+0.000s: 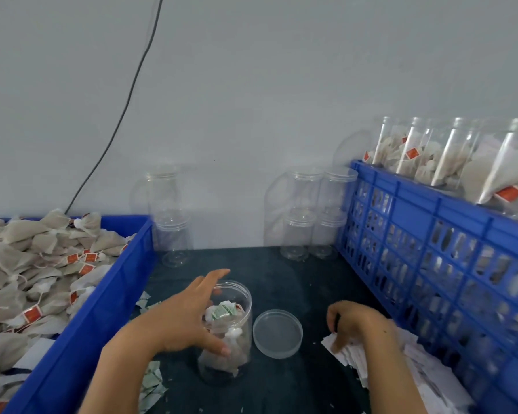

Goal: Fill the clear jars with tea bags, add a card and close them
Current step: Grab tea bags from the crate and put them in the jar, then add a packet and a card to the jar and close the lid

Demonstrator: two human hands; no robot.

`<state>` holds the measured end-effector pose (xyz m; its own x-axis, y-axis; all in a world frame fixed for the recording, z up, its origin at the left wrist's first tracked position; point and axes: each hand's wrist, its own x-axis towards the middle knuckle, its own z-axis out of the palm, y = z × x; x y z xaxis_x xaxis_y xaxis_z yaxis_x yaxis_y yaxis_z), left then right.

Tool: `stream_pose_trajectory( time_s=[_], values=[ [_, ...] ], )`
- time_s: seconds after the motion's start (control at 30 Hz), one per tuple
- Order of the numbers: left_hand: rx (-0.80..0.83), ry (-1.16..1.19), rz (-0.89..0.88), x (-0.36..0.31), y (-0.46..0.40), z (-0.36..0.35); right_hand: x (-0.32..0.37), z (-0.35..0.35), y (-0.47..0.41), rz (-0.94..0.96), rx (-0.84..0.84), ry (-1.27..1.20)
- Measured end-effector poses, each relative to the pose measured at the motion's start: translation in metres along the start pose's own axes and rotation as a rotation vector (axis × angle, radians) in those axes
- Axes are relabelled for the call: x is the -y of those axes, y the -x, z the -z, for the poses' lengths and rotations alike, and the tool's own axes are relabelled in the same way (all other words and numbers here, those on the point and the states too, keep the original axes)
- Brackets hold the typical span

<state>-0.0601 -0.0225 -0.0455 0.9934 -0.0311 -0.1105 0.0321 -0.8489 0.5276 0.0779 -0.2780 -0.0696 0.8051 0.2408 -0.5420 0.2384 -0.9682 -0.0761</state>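
Note:
A clear jar [237, 348] stands open on the dark table, holding tea bags and a small green-printed packet near its mouth. My left hand [189, 315] is spread against the jar's left side, thumb across its front, fingers apart. The jar's clear lid [277, 333] lies flat just to its right. My right hand [356, 327] rests curled on a pile of white cards [425, 375] at the right, fingertips touching the top cards. Loose tea bags [36, 273] with red tags fill the blue bin [102, 312] on the left.
A blue slatted crate [431, 249] on the right carries filled jars [461, 156] on top. Empty clear jars [311, 213] are stacked against the back wall, with another stack [169, 216] beside the bin. Green packets [153, 383] lie near the front.

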Motion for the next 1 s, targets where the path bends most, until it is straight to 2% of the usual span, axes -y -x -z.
stream_pose_trajectory(
  time_s=[0.07, 0.17, 0.37, 0.57, 0.7, 0.9, 1.0],
  values=[
    [0.002, -0.021, 0.001, 0.000, 0.000, 0.001, 0.003, -0.002, -0.006, -0.002, 0.053, 0.080],
    [0.021, -0.031, 0.004, -0.002, 0.000, 0.001, 0.001, -0.003, -0.013, -0.010, 0.082, 0.056],
    [0.038, -0.008, 0.000, -0.003, -0.002, 0.003, -0.003, -0.006, -0.014, -0.044, -0.065, -0.076],
    [0.033, -0.014, -0.002, -0.003, 0.000, 0.002, -0.007, -0.009, -0.012, 0.011, -0.073, -0.055],
    [0.025, 0.009, -0.003, -0.004, 0.001, 0.001, -0.019, -0.021, -0.008, 0.135, -0.208, -0.220],
    [0.024, -0.008, 0.007, -0.004, 0.001, 0.001, -0.027, -0.035, -0.005, 0.288, -0.531, -0.559],
    [0.027, -0.015, 0.013, -0.004, 0.001, 0.001, -0.026, -0.031, -0.005, 0.335, -0.583, -0.722]
  ],
)
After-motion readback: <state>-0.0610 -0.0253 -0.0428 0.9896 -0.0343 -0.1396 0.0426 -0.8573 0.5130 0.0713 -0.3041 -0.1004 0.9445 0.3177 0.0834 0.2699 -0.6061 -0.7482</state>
